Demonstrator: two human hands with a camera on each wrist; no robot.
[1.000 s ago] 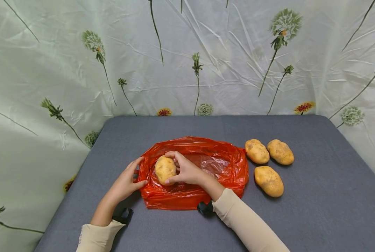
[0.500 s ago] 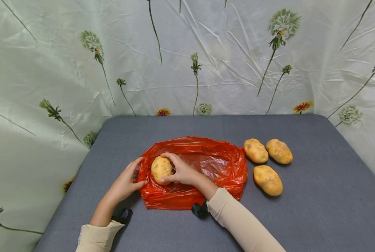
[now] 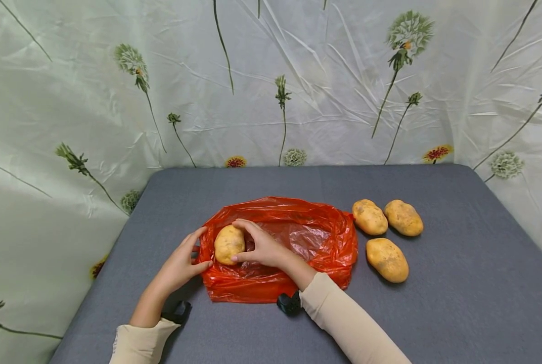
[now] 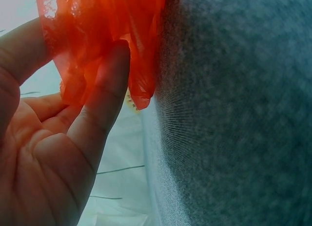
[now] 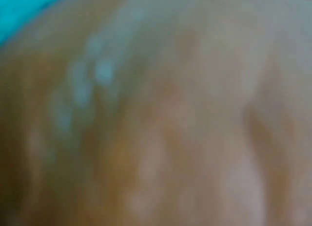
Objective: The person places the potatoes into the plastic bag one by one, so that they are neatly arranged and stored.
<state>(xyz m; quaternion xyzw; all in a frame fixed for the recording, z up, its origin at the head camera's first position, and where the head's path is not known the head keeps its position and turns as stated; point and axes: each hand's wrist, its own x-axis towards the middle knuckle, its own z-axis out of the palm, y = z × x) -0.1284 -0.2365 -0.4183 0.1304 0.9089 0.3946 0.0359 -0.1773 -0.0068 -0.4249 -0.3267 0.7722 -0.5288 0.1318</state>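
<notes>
Both arms [image 3: 346, 318] lean inward. The left hand [image 3: 180, 264] has its thumb and fingers bent toward each other; the right hand [image 3: 264, 247] points leftward, its thumb and fingers curved and standing apart.

Long cream sleeves [image 3: 350, 318] end in wide cuffs [image 3: 154, 329], a black fitting [image 3: 178, 312] beside each.

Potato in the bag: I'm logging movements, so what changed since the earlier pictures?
The potato moved left within the red bag; the right hand followed, and a gap opened between palm and potato. Whether it let go is unclear. Left hand, bag and loose potatoes stayed put.
</notes>
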